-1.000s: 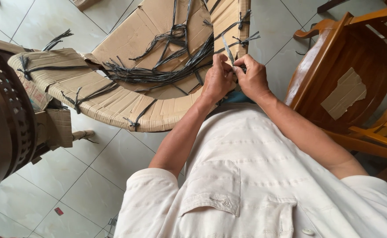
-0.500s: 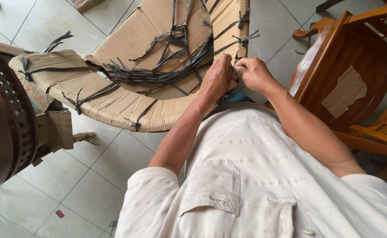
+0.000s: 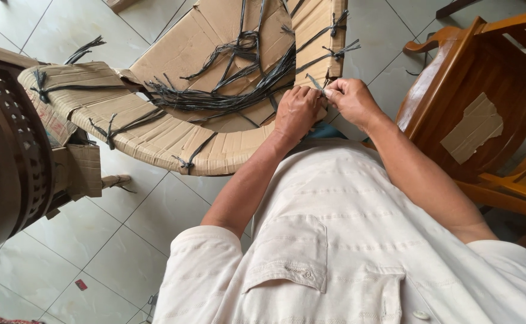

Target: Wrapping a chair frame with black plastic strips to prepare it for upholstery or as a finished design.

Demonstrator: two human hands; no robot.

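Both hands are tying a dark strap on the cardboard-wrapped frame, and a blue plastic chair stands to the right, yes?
Not quite: the chair is brown wood, not blue plastic, as the head view shows. Both hands, left and right, do work a dark strap on the cardboard-wrapped frame.

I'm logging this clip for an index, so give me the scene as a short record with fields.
setting: tiled floor, seen from above
left hand: resting on the cardboard wrap, pinching a dark strap
right hand: pinching the same strap end
strapping: many dark straps cross and knot over the cardboard
right side: wooden chair with a cardboard patch
left side: dark wooden furniture, partly cut off
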